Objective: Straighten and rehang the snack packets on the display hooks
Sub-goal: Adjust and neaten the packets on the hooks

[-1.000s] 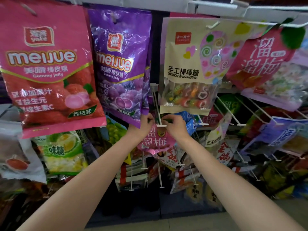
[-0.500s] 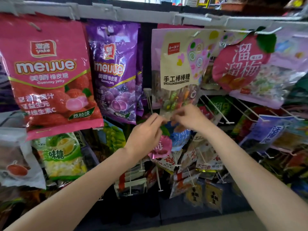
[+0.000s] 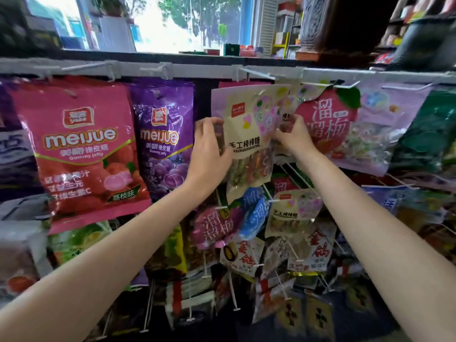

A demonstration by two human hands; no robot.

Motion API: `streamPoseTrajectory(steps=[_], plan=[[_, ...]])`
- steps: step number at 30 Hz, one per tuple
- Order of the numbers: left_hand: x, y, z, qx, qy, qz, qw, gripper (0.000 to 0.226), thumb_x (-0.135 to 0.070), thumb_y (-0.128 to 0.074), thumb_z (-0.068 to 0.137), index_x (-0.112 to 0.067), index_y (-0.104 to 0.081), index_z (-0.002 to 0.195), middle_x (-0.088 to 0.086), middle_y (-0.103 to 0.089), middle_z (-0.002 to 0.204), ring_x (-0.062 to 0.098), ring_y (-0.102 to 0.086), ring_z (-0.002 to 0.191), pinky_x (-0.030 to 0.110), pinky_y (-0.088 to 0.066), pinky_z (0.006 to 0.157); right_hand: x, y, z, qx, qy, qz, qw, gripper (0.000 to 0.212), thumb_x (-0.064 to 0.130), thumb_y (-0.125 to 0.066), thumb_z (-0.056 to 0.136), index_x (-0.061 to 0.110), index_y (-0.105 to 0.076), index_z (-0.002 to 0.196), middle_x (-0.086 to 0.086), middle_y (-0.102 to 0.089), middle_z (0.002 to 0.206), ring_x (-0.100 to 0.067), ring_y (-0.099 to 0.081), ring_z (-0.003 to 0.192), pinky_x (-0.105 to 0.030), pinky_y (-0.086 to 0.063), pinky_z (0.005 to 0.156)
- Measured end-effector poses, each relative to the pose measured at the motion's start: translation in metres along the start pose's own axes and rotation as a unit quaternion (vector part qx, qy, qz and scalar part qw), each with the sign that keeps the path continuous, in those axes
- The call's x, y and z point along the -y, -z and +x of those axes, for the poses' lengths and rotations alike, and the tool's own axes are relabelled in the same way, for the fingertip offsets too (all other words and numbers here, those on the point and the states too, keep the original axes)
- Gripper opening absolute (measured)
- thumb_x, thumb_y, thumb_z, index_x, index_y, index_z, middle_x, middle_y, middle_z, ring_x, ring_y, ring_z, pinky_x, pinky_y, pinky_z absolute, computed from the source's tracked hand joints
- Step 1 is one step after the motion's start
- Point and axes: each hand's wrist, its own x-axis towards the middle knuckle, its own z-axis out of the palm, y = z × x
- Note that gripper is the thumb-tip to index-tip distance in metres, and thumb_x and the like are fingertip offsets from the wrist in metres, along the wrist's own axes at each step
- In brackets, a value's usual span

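Now, left hand [image 3: 209,154] curls on the cream lollipop packet [image 3: 249,144] hanging from the top rail [image 3: 197,70], fingertips hidden behind it; right hand [image 3: 293,137] pinches its other edge, grip partly blurred.

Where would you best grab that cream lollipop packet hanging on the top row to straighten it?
By its two side edges, about halfway up. The lollipop packet hangs tilted from its hook, so the left hand and right hand, one on each side, can level it.
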Motion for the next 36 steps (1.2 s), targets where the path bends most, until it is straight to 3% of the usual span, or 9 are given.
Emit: streamPoseTrajectory(steps=[8, 12, 15, 19, 24, 27, 29, 33, 36], plan=[[-0.01, 0.0, 0.014, 0.035, 0.002, -0.001, 0.999, 0.038, 0.0, -0.053, 0.084, -0.007, -0.044, 0.121, 0.007, -0.047, 0.123, 0.023, -0.054, 0.107, 0.043, -0.049, 0.088, 0.009, 0.011, 0.0, 0.079, -0.08, 0.043, 0.993, 0.061, 0.009, -0.071, 0.079, 0.008, -0.039, 0.131, -0.015, -0.057, 0.122, -0.027, -0.066, 0.085, -0.035, -0.059, 0.067], [-0.017, -0.017, -0.014, 0.065, -0.109, 0.04, 0.991, 0.057, -0.001, -0.055, 0.083, -0.004, -0.036, 0.137, 0.011, -0.036, 0.141, 0.022, -0.036, 0.13, 0.034, -0.033, 0.109, 0.017, 0.021, -0.008, 0.063, -0.007, 0.048, 0.997, 0.071, 0.018, -0.07, 0.081, 0.015, -0.029, 0.14, -0.008, -0.05, 0.131, -0.024, -0.062, 0.103, -0.042, -0.055, 0.085], [-0.024, -0.033, -0.03, 0.105, -0.121, 0.057, 0.985, 0.072, -0.002, -0.052, 0.085, -0.007, -0.016, 0.147, 0.007, -0.013, 0.154, 0.019, -0.016, 0.141, 0.023, -0.02, 0.11, 0.034, 0.021, -0.017, 0.066, 0.068, 0.007, 0.995, 0.066, 0.022, -0.07, 0.082, 0.02, -0.035, 0.137, -0.001, -0.049, 0.133, -0.014, -0.055, 0.109, -0.025, -0.054, 0.078], [-0.028, -0.038, -0.03, 0.133, -0.116, 0.05, 0.983, 0.069, -0.005, -0.05, 0.088, -0.006, -0.014, 0.148, 0.004, -0.004, 0.156, 0.018, -0.014, 0.142, 0.019, -0.02, 0.108, 0.049, 0.02, -0.023, 0.088, 0.107, -0.063, 0.988, 0.067, 0.023, -0.069, 0.083, 0.02, -0.034, 0.14, 0.0, -0.047, 0.13, -0.008, -0.046, 0.11, -0.007, -0.045, 0.061], [-0.024, -0.026, -0.025, 0.121, -0.127, 0.071, 0.982, 0.058, -0.008, -0.051, 0.087, -0.006, -0.031, 0.142, 0.005, -0.024, 0.152, 0.021, -0.028, 0.135, 0.026, -0.025, 0.109, 0.051, 0.016, -0.025, 0.099, 0.144, -0.111, 0.978, 0.07, 0.023, -0.068, 0.083, 0.02, -0.03, 0.141, 0.0, -0.038, 0.142, -0.013, -0.038, 0.13, -0.016, -0.041, 0.09], [-0.031, -0.015, -0.012, 0.071, -0.083, -0.016, 0.994, 0.04, -0.005, -0.054, 0.085, -0.009, -0.044, 0.124, 0.002, -0.054, 0.12, 0.015, -0.05, 0.113, 0.023, -0.042, 0.097, 0.056, 0.011, -0.027, 0.098, 0.176, -0.137, 0.97, 0.076, 0.023, -0.07, 0.081, 0.021, -0.025, 0.143, 0.0, -0.03, 0.149, -0.015, -0.033, 0.133, -0.028, -0.035, 0.106], [-0.039, -0.007, 0.007, 0.041, -0.026, -0.082, 0.995, 0.03, -0.007, -0.055, 0.087, -0.013, -0.041, 0.112, -0.004, -0.057, 0.103, 0.012, -0.058, 0.099, 0.019, -0.05, 0.083, 0.058, 0.006, -0.025, 0.111, 0.175, -0.131, 0.969, 0.078, 0.023, -0.072, 0.079, 0.019, -0.027, 0.142, -0.002, -0.031, 0.148, -0.022, -0.041, 0.129, -0.042, -0.04, 0.105], [-0.05, -0.001, 0.056, 0.091, -0.021, 0.056, 0.994, 0.032, -0.02, -0.057, 0.089, -0.01, -0.047, 0.117, 0.004, -0.059, 0.11, 0.02, -0.058, 0.102, 0.037, -0.05, 0.088, 0.062, -0.001, -0.021, 0.131, 0.18, -0.145, 0.964, 0.071, 0.02, -0.072, 0.079, 0.016, -0.033, 0.139, -0.004, -0.037, 0.141, -0.025, -0.05, 0.119, -0.046, -0.045, 0.099], [-0.058, 0.002, 0.079, 0.163, 0.013, 0.136, 0.977, 0.043, -0.031, -0.059, 0.087, -0.008, -0.047, 0.122, 0.005, -0.059, 0.109, 0.021, -0.057, 0.101, 0.035, -0.048, 0.085, 0.062, 0.002, -0.014, 0.127, 0.187, -0.153, 0.962, 0.077, 0.019, -0.075, 0.077, 0.016, -0.032, 0.14, -0.004, -0.035, 0.142, -0.024, -0.048, 0.121, -0.039, -0.042, 0.103]])
